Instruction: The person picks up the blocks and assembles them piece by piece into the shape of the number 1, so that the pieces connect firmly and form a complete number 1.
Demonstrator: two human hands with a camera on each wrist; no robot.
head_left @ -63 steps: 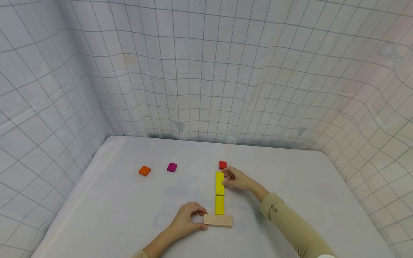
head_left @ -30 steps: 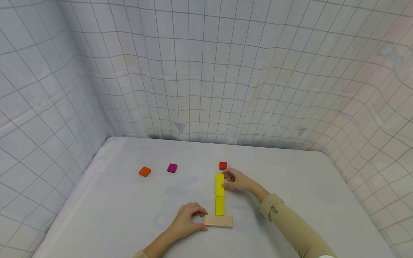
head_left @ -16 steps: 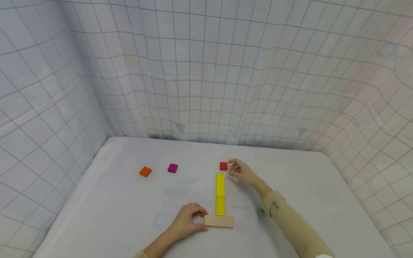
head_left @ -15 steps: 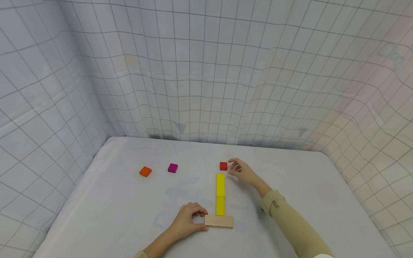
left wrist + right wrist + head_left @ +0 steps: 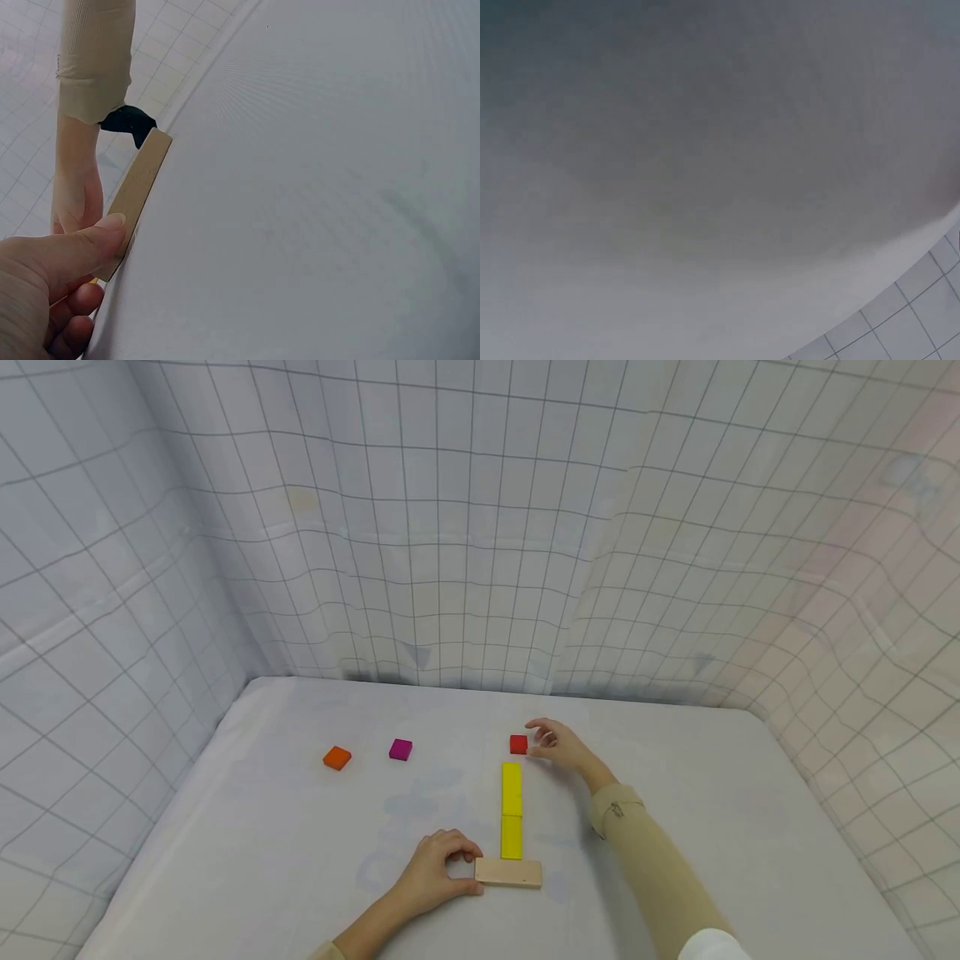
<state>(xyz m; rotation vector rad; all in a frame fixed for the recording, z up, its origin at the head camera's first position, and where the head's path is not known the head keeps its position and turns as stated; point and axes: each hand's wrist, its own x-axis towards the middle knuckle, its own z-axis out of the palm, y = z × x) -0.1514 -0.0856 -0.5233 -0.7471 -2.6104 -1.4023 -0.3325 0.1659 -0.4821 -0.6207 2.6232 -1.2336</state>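
Note:
In the head view my left hand (image 5: 431, 872) pinches the left end of a plain wooden block (image 5: 507, 873) lying crosswise. The left wrist view shows my thumb on this wooden block (image 5: 141, 187). Beyond its long side, two yellow blocks, a nearer one (image 5: 512, 837) and a farther one (image 5: 512, 789), form a straight line away from me. A small red block (image 5: 518, 744) lies just past them. My right hand (image 5: 562, 748) is at its right side, thumb tip by the near right corner, index finger raised apart. Only cloth shows in the right wrist view.
A small purple block (image 5: 401, 750) and an orange block (image 5: 337, 758) lie farther left on the white-covered table (image 5: 262, 843). Gridded white cloth (image 5: 480, 527) hangs at the back and both sides.
The farther yellow block came nearer, closing its gap to the other one. My right hand then left it and moved away from me to the red block. The left hand kept its hold.

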